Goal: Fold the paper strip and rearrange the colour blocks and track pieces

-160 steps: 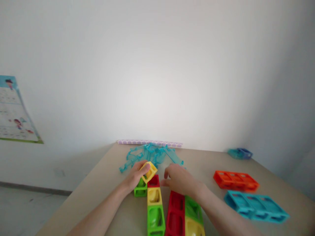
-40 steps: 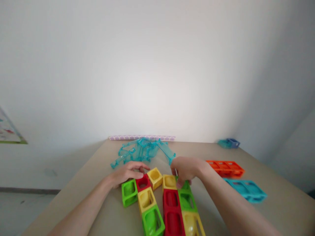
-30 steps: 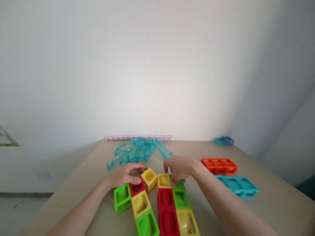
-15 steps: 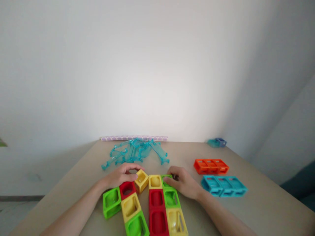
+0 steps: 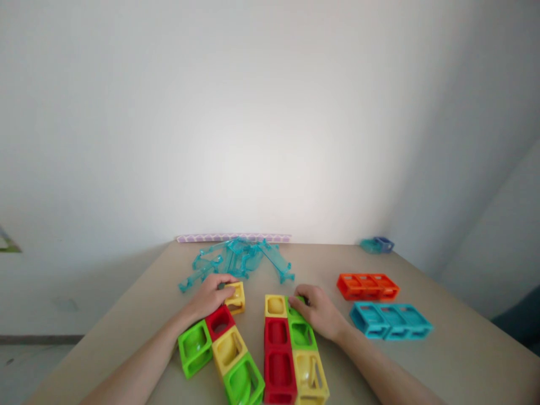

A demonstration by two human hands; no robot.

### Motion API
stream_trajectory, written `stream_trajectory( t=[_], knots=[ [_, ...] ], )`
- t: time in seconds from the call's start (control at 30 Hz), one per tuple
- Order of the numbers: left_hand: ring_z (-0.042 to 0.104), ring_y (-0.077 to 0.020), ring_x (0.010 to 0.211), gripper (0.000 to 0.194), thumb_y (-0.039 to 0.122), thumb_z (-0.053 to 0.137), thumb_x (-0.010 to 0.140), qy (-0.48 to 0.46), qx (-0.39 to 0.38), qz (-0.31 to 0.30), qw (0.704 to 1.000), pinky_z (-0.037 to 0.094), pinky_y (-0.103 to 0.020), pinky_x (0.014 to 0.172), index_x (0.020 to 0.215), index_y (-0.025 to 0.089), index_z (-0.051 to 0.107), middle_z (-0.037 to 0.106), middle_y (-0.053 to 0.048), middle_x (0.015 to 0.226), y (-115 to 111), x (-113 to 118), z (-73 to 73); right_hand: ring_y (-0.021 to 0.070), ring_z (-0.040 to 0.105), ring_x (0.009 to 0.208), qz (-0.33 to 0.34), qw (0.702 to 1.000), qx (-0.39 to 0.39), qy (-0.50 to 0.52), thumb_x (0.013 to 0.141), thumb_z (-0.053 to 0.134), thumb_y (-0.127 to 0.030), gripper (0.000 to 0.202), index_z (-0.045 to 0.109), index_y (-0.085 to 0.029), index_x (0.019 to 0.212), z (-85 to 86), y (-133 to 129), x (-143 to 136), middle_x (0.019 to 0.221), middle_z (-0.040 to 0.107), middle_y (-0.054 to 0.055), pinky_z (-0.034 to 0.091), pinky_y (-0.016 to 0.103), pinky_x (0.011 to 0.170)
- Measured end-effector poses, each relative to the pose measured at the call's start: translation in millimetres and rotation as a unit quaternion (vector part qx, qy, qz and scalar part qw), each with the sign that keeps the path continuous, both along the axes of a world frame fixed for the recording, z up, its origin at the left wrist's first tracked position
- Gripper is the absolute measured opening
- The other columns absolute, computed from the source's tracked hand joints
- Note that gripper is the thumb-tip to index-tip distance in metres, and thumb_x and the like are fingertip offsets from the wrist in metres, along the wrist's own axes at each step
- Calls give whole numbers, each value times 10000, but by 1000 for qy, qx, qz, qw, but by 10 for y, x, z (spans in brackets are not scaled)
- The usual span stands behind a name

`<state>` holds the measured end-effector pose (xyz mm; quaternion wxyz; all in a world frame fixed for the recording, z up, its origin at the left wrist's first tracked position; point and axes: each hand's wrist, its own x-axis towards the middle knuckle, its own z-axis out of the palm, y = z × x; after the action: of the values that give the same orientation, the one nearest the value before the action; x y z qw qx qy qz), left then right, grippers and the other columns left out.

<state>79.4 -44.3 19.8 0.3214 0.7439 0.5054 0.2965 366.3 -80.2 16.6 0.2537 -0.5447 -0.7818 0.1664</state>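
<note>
My left hand (image 5: 211, 296) is closed on a yellow block (image 5: 237, 299), its thumb on the block's top face. Just nearer lies a bent group of joined blocks: a red block (image 5: 220, 322), a green block (image 5: 195, 346) at its left, a yellow block (image 5: 229, 350) and another green one in front. To the right stands a double row with a yellow block (image 5: 275, 306) at its far end and red blocks (image 5: 278, 368) below. My right hand (image 5: 318, 315) grips the far green block (image 5: 296, 305) of that row, thumb on top; its other fingertips are hidden.
Clear turquoise track pieces (image 5: 240, 259) lie heaped at the back, before a purple patterned strip (image 5: 234, 238) along the wall. On the right are an orange three-part block (image 5: 368, 287) and a turquoise one (image 5: 390, 321). A dark blue piece (image 5: 384, 244) sits in the far right corner.
The yellow block in my left hand has moved left and away from the double row, and has turned. The gap between the two block groups is wider. My right hand keeps its grip.
</note>
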Motion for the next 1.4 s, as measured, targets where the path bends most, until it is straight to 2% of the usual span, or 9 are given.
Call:
stream_trajectory(
  t=[0.17,0.33,0.57,0.7,0.8,0.9,0.97,1.23,1.4],
  knots=[
    [658,-242,913,299,371,529,815,28,41,11,999,438,-291,812,877,168,739,751,-56,948,-8,5,-1,117,425,578,1,1000,16,1,871,472,-342,322,432,-183,594,1,-3,9,578,427,-41,260,248,552],
    [650,-237,931,313,387,563,816,-21,4,-14,1000,444,-294,827,942,166,746,744,-60,995,-26,1,11,115,423,576,4,1000,18,3,874,476,-346,325,440,-181,596,3,-8,19,576,424,-44,262,247,549],
    [639,-234,901,437,408,632,784,-135,-130,-175,967,466,-293,776,1144,166,684,716,-82,1038,-73,-45,24,124,451,583,-3,1000,6,17,882,481,-357,324,494,-179,611,22,-25,-33,590,468,-32,297,249,555],
    [619,-266,986,509,392,688,742,-145,-148,-237,949,460,-325,847,1201,177,652,694,-90,1085,-72,-70,41,164,519,692,-12,997,52,48,840,552,-290,133,592,-176,786,137,-101,-57,755,589,20,371,274,637],
    [606,-272,1027,514,377,708,731,-134,-147,-263,944,452,-335,881,1210,202,644,686,-76,1105,-68,-66,50,190,531,799,70,988,129,53,827,582,-257,74,583,-185,844,315,-265,-73,852,593,53,390,301,719],
    [598,-276,1060,493,364,708,738,-132,-139,-267,945,443,-343,911,1204,217,647,676,-69,1139,-70,-41,50,173,524,756,277,957,86,-9,743,703,-312,177,564,-206,769,446,-470,-146,776,586,14,382,288,722],
    [577,-279,1111,483,354,715,739,-139,-128,-267,945,421,-351,957,1199,219,652,646,-70,1216,-74,-16,49,159,514,746,338,938,60,-49,687,755,-314,241,542,-211,733,462,-572,-228,780,593,-2,374,269,704],
    [585,-293,1119,524,401,702,771,-157,-175,-270,934,429,-372,957,1244,190,623,670,-92,1192,-101,55,67,158,527,806,343,934,86,-50,766,688,-268,120,583,-210,769,403,-655,-402,837,621,13,389,253,721],
    [607,-284,1082,508,404,698,780,-164,-197,-279,926,439,-364,935,1242,205,627,675,-87,1190,-112,62,69,139,542,650,411,908,77,10,844,595,-248,188,596,-204,662,351,-620,-399,629,620,15,400,252,626]
  ],
)
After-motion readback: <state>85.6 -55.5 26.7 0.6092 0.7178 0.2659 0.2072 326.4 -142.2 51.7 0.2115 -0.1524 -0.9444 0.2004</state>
